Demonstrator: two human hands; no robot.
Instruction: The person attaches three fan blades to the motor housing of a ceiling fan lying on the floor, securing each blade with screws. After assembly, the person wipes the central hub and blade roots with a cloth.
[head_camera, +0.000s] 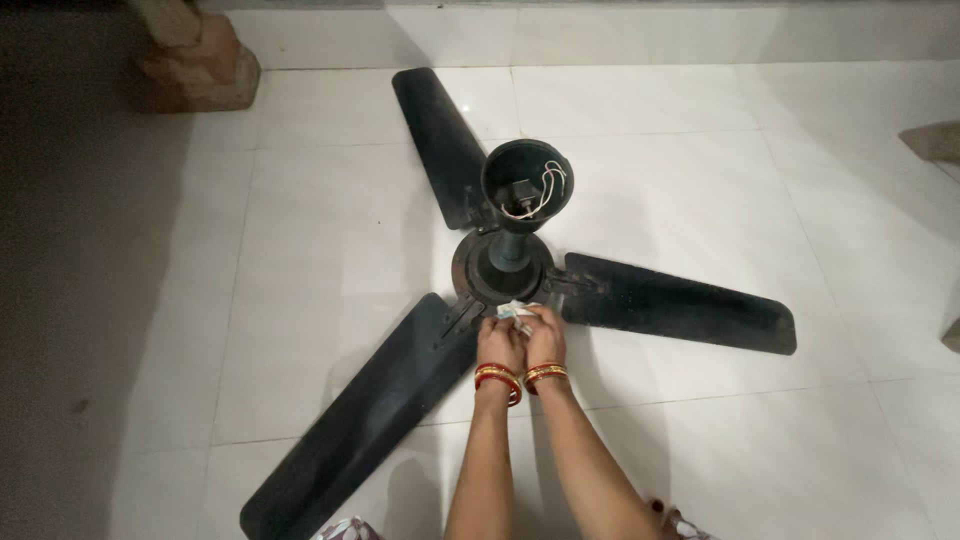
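On the white tiled floor (700, 200), left hand (499, 343) and right hand (544, 335) press fingers closed around a white cloth (515, 311) against the black ceiling fan (505, 265) hub.

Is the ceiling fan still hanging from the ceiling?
No, the ceiling fan lies on the white tiled floor, its three blades spread flat, and both hands press a cloth at its hub.

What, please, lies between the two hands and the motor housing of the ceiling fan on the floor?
A small white cloth, gripped by left hand and right hand, pressed against the motor housing; the head view shows it.
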